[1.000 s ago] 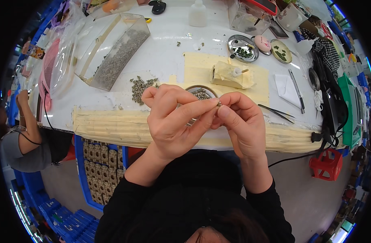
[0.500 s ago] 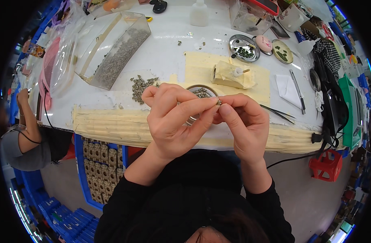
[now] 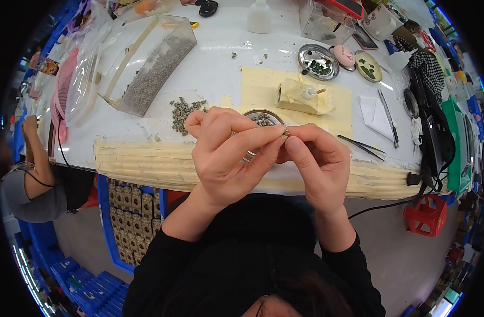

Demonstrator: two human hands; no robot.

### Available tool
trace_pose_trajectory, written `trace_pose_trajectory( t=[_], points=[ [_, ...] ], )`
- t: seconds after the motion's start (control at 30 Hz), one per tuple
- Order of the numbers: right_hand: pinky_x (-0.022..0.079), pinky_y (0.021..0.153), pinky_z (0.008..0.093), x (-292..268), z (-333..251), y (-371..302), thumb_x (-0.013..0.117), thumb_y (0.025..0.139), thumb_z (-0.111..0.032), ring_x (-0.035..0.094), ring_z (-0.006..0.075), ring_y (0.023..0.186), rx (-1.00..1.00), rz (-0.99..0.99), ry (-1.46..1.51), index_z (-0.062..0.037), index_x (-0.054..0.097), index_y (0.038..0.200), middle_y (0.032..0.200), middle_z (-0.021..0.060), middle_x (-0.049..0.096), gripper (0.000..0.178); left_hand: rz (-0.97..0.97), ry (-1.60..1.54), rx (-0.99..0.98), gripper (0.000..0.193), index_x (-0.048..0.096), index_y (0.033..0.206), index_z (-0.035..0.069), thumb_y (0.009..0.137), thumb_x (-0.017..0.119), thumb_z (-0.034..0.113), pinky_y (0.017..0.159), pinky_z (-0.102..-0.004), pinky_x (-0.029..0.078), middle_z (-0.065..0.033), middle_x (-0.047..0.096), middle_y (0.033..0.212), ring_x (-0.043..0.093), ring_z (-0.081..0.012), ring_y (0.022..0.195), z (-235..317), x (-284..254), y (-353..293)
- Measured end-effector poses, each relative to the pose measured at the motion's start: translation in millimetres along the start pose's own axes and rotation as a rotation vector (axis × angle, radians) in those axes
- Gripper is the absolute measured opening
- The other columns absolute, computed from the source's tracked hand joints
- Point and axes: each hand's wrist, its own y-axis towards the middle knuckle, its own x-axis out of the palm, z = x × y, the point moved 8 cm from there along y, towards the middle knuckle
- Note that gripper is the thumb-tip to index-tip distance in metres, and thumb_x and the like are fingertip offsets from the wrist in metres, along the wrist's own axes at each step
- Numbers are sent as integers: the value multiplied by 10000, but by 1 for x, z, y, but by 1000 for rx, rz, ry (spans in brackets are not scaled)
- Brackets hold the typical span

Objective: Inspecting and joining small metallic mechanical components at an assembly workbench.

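Between the fingertips of both hands is a small metallic part point(image 3: 286, 133), too tiny to tell its kind. My left hand point(image 3: 226, 156) pinches it with thumb and forefinger, its other fingers curled. From the other side, my right hand point(image 3: 321, 164) closes thumb and forefinger on it too. Behind the hands stands a round dish point(image 3: 263, 119) of small metal parts, half hidden by my left hand. A loose heap of similar parts point(image 3: 185, 115) lies just left of it. Black tweezers point(image 3: 362, 147) rest on the table right of my right hand.
A clear bin of grey granules point(image 3: 157, 68) stands at the far left. A tape-wrapped block point(image 3: 304, 97) sits beyond the dish, with a metal plate of green pieces point(image 3: 319, 62) farther right. A blue crate of metal blocks point(image 3: 131, 222) is below the table edge. Another person point(image 3: 33, 179) is at left.
Both hands stay nearly in place, still pinching the small part. The fingertips have shifted very slightly and the part appears a little turned.
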Motion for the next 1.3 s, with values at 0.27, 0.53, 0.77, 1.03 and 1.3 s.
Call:
trace_pose_trajectory(
  t=[0.27,0.53,0.77,1.03,1.3],
  points=[
    [514,675,258,3,-39,-8,746,838,-29,652,169,759,-494,-11,-499,18,724,1049,866,82,673,217,-5,35,-37,229,737,912,72,704,794,-4,754,-311,304,21,623,772,526,-129,698,-1,1,0],
    [516,690,274,6,-30,-11,729,846,-29,639,174,774,-477,42,-547,5,707,1133,872,86,668,289,51,29,-56,248,758,891,131,666,834,59,751,-304,288,55,598,762,554,-129,726,-5,0,-3],
    [550,751,274,2,3,-8,589,1000,-114,642,120,809,23,-40,180,33,619,1261,924,48,674,302,58,27,-15,284,763,925,141,663,838,60,749,-302,286,67,596,763,544,-120,718,-2,-3,-3],
    [554,712,272,3,22,-8,559,1024,-170,631,108,770,260,-72,440,19,621,1265,907,50,675,313,49,27,2,254,747,924,89,692,812,7,767,-321,320,32,595,763,525,-134,701,2,-3,-2],
    [553,695,267,3,22,-4,594,1006,-147,638,103,733,239,-40,368,21,658,1153,879,54,685,233,21,29,10,246,750,924,96,698,804,13,772,-319,325,35,608,767,525,-133,702,3,-2,0]
  ],
)
